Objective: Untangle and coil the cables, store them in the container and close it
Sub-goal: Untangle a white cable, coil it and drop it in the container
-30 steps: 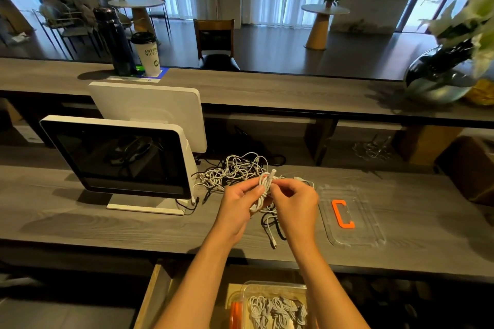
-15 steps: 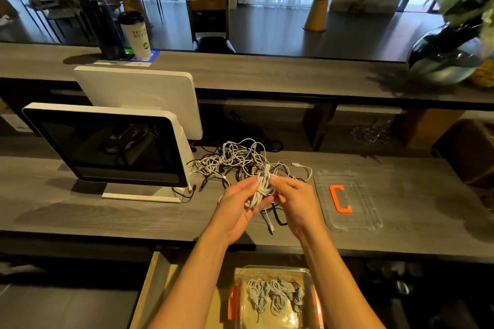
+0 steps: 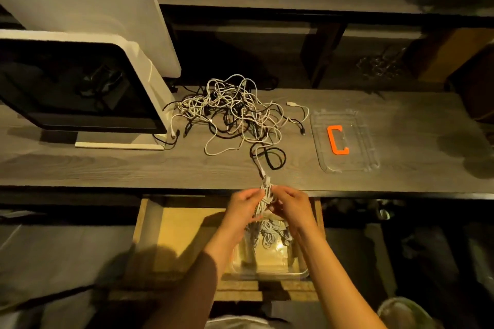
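- Left hand (image 3: 244,205) and right hand (image 3: 290,204) both pinch a coiled white cable (image 3: 264,195).
- Clear container (image 3: 267,270) directly below the hands.
- Tangled cables (image 3: 232,112) beyond them on the counter (image 3: 107,165).

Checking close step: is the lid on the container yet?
No, the clear lid with its orange handle lies on the counter, apart from the open container in the drawer below.

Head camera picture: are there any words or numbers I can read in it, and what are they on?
No words or numbers can be read in this picture.
The orange handle on the clear lid looks like a letter "C", but it is only a shape, not writing.
The dark screen shows only reflections.
The coiled cable in the hands carries no label that shows.
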Action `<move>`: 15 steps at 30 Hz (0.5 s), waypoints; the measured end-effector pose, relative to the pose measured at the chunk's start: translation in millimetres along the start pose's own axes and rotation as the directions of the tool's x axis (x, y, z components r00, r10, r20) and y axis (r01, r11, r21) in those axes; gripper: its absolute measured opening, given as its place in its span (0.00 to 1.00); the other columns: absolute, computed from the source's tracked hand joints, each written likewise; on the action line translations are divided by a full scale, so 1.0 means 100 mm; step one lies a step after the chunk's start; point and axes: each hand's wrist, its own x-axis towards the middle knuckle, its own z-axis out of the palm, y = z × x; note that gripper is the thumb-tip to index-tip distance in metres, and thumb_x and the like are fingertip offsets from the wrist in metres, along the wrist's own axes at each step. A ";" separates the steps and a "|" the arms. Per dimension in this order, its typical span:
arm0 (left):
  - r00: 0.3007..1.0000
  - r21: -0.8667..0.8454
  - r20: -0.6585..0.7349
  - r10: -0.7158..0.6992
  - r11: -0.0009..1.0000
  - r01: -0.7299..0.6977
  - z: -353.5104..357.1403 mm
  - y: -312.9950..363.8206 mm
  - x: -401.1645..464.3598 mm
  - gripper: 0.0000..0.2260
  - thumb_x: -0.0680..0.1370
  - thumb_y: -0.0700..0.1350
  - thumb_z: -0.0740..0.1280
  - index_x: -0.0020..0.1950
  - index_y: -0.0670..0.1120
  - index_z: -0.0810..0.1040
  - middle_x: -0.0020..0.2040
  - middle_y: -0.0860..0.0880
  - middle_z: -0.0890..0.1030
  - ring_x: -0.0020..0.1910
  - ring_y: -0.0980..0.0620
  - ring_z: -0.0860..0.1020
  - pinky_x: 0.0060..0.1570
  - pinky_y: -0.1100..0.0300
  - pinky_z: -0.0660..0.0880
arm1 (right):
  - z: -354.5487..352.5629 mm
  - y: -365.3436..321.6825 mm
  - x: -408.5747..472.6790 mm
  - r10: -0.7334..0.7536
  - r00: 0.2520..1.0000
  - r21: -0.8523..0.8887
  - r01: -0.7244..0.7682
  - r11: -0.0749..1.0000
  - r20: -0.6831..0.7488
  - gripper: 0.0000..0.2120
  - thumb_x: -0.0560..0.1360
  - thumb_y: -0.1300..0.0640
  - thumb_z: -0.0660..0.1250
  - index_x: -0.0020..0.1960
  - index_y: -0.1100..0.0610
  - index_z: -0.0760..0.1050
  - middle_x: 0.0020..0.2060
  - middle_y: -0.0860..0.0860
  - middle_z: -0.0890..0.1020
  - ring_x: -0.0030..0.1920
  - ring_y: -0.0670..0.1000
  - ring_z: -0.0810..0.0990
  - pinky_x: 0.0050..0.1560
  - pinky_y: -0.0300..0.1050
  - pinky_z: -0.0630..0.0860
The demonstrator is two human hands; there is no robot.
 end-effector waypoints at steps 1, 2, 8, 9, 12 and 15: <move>1.000 0.062 -0.002 -0.026 0.998 0.026 0.00 -0.11 0.03 0.06 0.82 0.45 0.65 0.56 0.49 0.81 0.53 0.48 0.84 0.52 0.51 0.82 0.48 0.56 0.81 | -0.05 0.13 0.04 0.039 0.999 -0.027 -0.039 0.999 0.000 0.08 0.78 0.59 0.69 0.52 0.61 0.84 0.42 0.56 0.86 0.40 0.51 0.84 0.42 0.44 0.81; 0.998 0.103 0.000 -0.064 0.993 0.063 0.01 -0.24 0.07 0.07 0.82 0.46 0.65 0.57 0.49 0.82 0.51 0.49 0.85 0.51 0.51 0.83 0.49 0.55 0.81 | -0.10 0.27 0.07 0.079 0.997 -0.052 -0.078 0.996 0.001 0.08 0.78 0.58 0.69 0.52 0.60 0.84 0.43 0.56 0.87 0.44 0.53 0.85 0.46 0.47 0.82; 0.974 0.127 -0.071 -0.215 0.967 0.222 0.07 -0.84 0.23 0.09 0.82 0.41 0.66 0.60 0.44 0.81 0.44 0.51 0.84 0.40 0.57 0.82 0.41 0.61 0.78 | -0.21 0.93 0.16 0.216 0.976 -0.040 -0.217 0.975 -0.030 0.10 0.79 0.59 0.65 0.51 0.63 0.83 0.45 0.60 0.85 0.48 0.59 0.82 0.50 0.51 0.79; 0.966 0.131 -0.096 -0.239 0.959 0.251 0.10 -0.93 0.27 0.11 0.82 0.42 0.66 0.63 0.43 0.80 0.49 0.49 0.84 0.46 0.55 0.82 0.44 0.59 0.78 | -0.21 1.03 0.17 0.253 0.966 -0.016 -0.254 0.967 -0.052 0.11 0.80 0.58 0.64 0.51 0.63 0.83 0.46 0.60 0.85 0.49 0.59 0.83 0.52 0.51 0.80; 0.938 0.053 -0.140 -0.316 0.944 0.326 0.18 -1.09 0.32 0.14 0.84 0.48 0.62 0.67 0.46 0.77 0.62 0.45 0.81 0.59 0.48 0.79 0.57 0.52 0.76 | -0.17 1.23 0.22 0.309 0.946 0.011 -0.309 0.951 -0.095 0.13 0.82 0.55 0.60 0.52 0.58 0.82 0.48 0.57 0.86 0.54 0.57 0.83 0.62 0.57 0.78; 0.932 0.008 -0.074 -0.354 0.935 0.356 0.22 -1.15 0.35 0.20 0.85 0.56 0.55 0.74 0.49 0.70 0.69 0.50 0.74 0.68 0.50 0.71 0.70 0.51 0.65 | -0.13 1.28 0.23 0.290 0.952 0.011 -0.290 0.957 -0.094 0.15 0.84 0.54 0.54 0.52 0.50 0.80 0.50 0.49 0.85 0.57 0.50 0.81 0.65 0.52 0.74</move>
